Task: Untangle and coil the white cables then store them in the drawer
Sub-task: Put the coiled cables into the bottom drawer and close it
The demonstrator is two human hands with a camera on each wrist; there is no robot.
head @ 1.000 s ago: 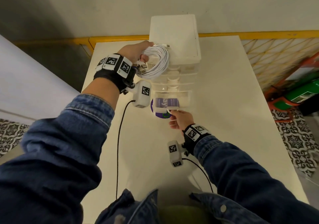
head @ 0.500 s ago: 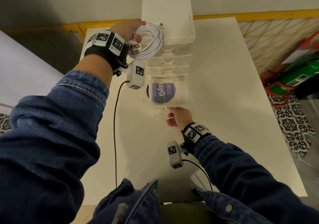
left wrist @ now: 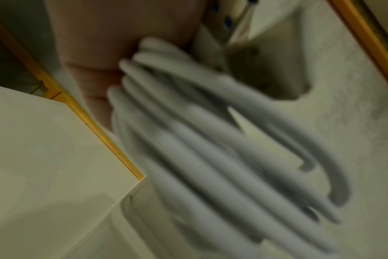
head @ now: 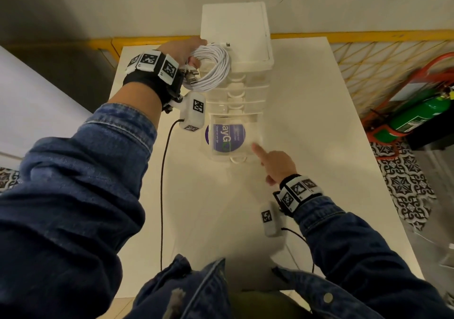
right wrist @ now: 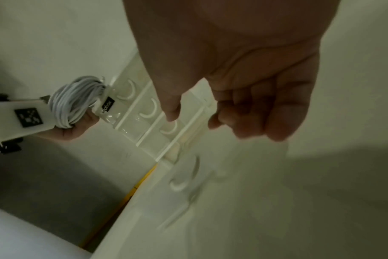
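My left hand [head: 191, 55] grips a neat coil of white cables [head: 213, 72] beside the top of a white drawer unit [head: 235, 31]; USB plugs stick out near the wrist. In the left wrist view the coil [left wrist: 210, 149] is blurred and fills the frame. The bottom clear drawer [head: 259, 131] stands pulled out, with a round purple label [head: 224, 138] inside. My right hand [head: 272, 163] hovers at the drawer's front right corner, index finger stretched toward it, and holds nothing. In the right wrist view its other fingers [right wrist: 266, 113] curl loosely above the drawer front [right wrist: 188, 175].
The unit stands at the back of a white table [head: 307, 146]. A black wire [head: 162, 183] runs from my left wrist camera toward me. A yellow rail [head: 344, 36] borders the far edge. A green fire extinguisher [head: 417, 119] lies on the floor to the right.
The bottom drawer has slid out toward me. My right hand has let go of its handle and shifted to the right. My left hand still holds the coil by the unit's top.
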